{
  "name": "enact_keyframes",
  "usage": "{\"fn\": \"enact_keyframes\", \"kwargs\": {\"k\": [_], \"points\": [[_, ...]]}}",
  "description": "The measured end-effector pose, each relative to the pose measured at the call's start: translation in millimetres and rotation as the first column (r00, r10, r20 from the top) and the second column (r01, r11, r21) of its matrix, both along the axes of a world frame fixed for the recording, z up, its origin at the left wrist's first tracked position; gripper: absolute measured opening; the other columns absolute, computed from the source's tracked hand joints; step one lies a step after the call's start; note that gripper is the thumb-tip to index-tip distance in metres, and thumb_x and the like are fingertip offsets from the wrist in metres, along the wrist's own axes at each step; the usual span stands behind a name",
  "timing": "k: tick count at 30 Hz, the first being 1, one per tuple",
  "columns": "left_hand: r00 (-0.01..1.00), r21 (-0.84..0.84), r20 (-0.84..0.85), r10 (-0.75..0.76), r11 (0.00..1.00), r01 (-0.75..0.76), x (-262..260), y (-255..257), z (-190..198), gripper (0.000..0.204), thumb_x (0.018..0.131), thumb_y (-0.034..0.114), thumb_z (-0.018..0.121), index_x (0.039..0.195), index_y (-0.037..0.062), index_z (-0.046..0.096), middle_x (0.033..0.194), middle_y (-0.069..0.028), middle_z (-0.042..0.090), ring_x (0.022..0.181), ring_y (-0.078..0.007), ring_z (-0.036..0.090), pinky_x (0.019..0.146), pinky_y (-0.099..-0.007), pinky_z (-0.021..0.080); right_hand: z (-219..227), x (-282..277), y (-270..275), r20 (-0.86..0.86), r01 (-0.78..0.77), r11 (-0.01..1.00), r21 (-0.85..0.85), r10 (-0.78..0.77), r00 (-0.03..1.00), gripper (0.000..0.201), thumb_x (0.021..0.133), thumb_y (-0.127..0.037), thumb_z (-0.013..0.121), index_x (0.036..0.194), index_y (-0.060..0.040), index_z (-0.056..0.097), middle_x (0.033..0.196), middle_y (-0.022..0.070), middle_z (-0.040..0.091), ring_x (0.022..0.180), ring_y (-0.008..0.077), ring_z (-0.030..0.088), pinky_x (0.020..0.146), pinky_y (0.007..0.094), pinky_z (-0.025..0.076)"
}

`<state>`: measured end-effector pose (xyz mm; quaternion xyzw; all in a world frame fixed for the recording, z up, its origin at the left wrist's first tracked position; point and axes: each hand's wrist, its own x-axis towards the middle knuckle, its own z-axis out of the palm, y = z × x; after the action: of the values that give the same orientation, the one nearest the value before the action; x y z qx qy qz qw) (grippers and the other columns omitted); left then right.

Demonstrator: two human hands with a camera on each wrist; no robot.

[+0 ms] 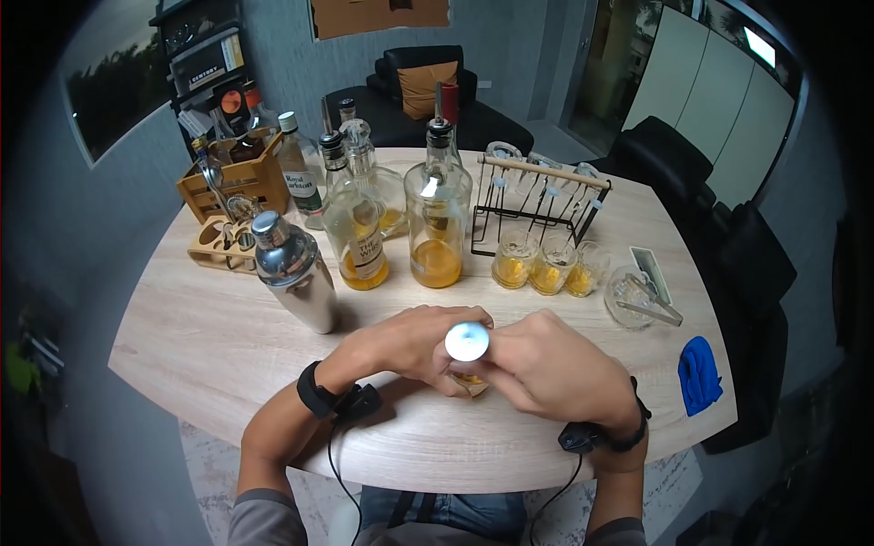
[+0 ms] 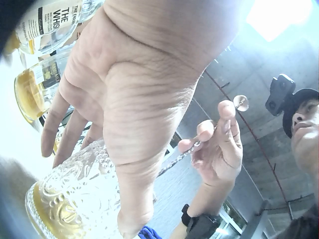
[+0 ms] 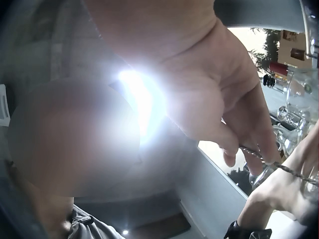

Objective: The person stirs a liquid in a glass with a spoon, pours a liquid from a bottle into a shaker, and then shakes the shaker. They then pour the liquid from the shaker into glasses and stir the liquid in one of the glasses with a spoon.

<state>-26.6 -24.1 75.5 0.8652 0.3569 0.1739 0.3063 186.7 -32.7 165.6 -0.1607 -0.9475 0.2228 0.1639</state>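
My left hand (image 1: 401,344) grips a patterned glass (image 2: 75,196) with amber drink at its bottom, thumb on one side and fingers on the other. Most of this glass is hidden by the hands in the head view. Above it, my right hand (image 1: 551,359) pinches the twisted shaft of a bar spoon (image 2: 172,163). The spoon's round disc end (image 1: 467,341) points up toward the head camera, while its lower part runs down toward the glass. A steel cocktail shaker (image 1: 296,273) stands upright beyond the left hand.
Behind the hands stand a whisky bottle (image 1: 357,238) and a bottle with a pourer (image 1: 438,227). Several glass mugs (image 1: 551,268) hold amber drink before a wire rack (image 1: 537,205). Right are tongs on a glass bowl (image 1: 628,309) and a blue cloth (image 1: 699,376); left, a wooden crate (image 1: 232,182).
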Motion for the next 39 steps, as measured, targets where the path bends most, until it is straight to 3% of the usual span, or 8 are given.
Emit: {"fn": "enact_keyframes", "kwargs": {"k": [8, 11, 20, 23, 26, 29, 32, 39], "points": [[0.994, 0.043, -0.016, 0.107, 0.993, -0.106, -0.4, -10.6, 1.8, 0.084, 0.065, 0.039, 0.09, 0.132, 0.0044, 0.054, 0.111, -0.0196, 0.068, 0.105, -0.0366, 0.066, 0.091, -0.0426, 0.053, -9.7, -6.6, 13.0, -0.113, 0.14, 0.989, -0.054, -0.145, 0.983, 0.019, 0.095, -0.012, 0.062, 0.109, -0.0034, 0.071, 0.084, 0.0178, 0.072, 0.072, 0.0341, 0.07, 0.07, 0.0391, 0.055], [0.988, -0.018, -0.138, 0.063, 0.998, -0.066, 0.9, -3.8, 6.7, 0.081, 0.068, 0.059, 0.086, 0.124, 0.0041, 0.063, 0.132, -0.0218, 0.054, 0.117, -0.0395, 0.057, 0.1, -0.0409, 0.047, -0.5, -1.1, 11.4, -0.113, 0.2, 0.977, -0.076, -0.208, 0.972, 0.02, 0.096, -0.013, 0.061, 0.11, -0.0039, 0.071, 0.085, 0.0167, 0.073, 0.073, 0.0326, 0.071, 0.071, 0.0377, 0.055], [0.992, 0.1, 0.121, -0.023, 0.995, 0.011, -0.2, -3.1, -2.0, 0.071, 0.066, 0.04, 0.09, 0.124, 0.0103, 0.059, 0.097, -0.0111, 0.068, 0.093, -0.0369, 0.067, 0.083, -0.0436, 0.055, -4.5, -5.0, 5.4, -0.081, -0.046, 0.999, -0.023, 0.044, 0.996, 0.018, 0.096, -0.013, 0.061, 0.093, 0.0048, 0.063, 0.072, 0.0234, 0.065, 0.07, 0.0412, 0.067, 0.066, 0.0453, 0.053], [0.996, -0.098, 0.08, 0.037, 0.995, -0.029, -1.7, -7.0, -2.4, 0.069, 0.066, 0.041, 0.09, 0.12, 0.01, 0.062, 0.097, -0.0132, 0.068, 0.093, -0.0369, 0.067, 0.085, -0.043, 0.054, -7.2, -9.2, 6.8, -0.096, 0.009, 0.999, -0.038, -0.013, 0.995, 0.018, 0.097, -0.013, 0.06, 0.094, 0.004, 0.063, 0.074, 0.0236, 0.066, 0.07, 0.0407, 0.067, 0.065, 0.0456, 0.053], [0.993, 0.269, -0.033, 0.117, 0.958, -0.104, -0.5, -11.3, -3.9, 0.063, 0.066, 0.042, 0.09, 0.114, 0.0099, 0.065, 0.096, -0.0149, 0.068, 0.093, -0.0362, 0.067, 0.085, -0.0424, 0.054, -8.9, -10.9, 10.6, -0.117, 0.134, 0.99, -0.047, -0.139, 0.983, 0.019, 0.098, -0.014, 0.059, 0.096, 0.0043, 0.064, 0.076, 0.0234, 0.066, 0.072, 0.0402, 0.068, 0.065, 0.0454, 0.053], [0.969, -0.078, -0.238, 0.072, 0.993, -0.093, 1.5, -4.8, 2.8, 0.082, 0.067, 0.051, 0.089, 0.131, 0.0087, 0.061, 0.129, -0.0179, 0.059, 0.12, -0.0337, 0.056, 0.102, -0.0405, 0.048, -5.1, -5.9, 11.5, -0.097, 0.215, 0.975, -0.063, -0.22, 0.971, 0.018, 0.097, -0.013, 0.061, 0.107, -0.0032, 0.073, 0.081, 0.018, 0.071, 0.072, 0.0347, 0.069, 0.069, 0.0386, 0.054], [0.998, 0.071, -0.014, 0.062, 0.996, -0.061, 0.9, -4.7, -1.8, 0.069, 0.065, 0.04, 0.09, 0.118, 0.0055, 0.062, 0.105, -0.0173, 0.069, 0.098, -0.0355, 0.068, 0.085, -0.0437, 0.054, 4.6, -1.0, 6.9, 0.087, 0.221, 0.975, 0.003, -0.221, 0.971, 0.017, 0.095, -0.011, 0.062, 0.106, -0.0032, 0.072, 0.08, 0.0181, 0.07, 0.073, 0.0346, 0.07, 0.069, 0.039, 0.054], [0.999, 0.017, 0.045, -0.02, 1.0, 0.019, -3.5, 1.4, -3.3, 0.081, 0.064, 0.039, 0.091, 0.13, 0.0091, 0.054, 0.107, -0.0138, 0.068, 0.1, -0.036, 0.067, 0.084, -0.0438, 0.053, -3.4, -8.2, 1.0, -0.046, -0.043, 0.999, 0.016, 0.044, 0.998, 0.015, 0.092, -0.011, 0.064, 0.102, -0.0001, 0.068, 0.078, 0.021, 0.068, 0.071, 0.0382, 0.069, 0.068, 0.0425, 0.055]]}}
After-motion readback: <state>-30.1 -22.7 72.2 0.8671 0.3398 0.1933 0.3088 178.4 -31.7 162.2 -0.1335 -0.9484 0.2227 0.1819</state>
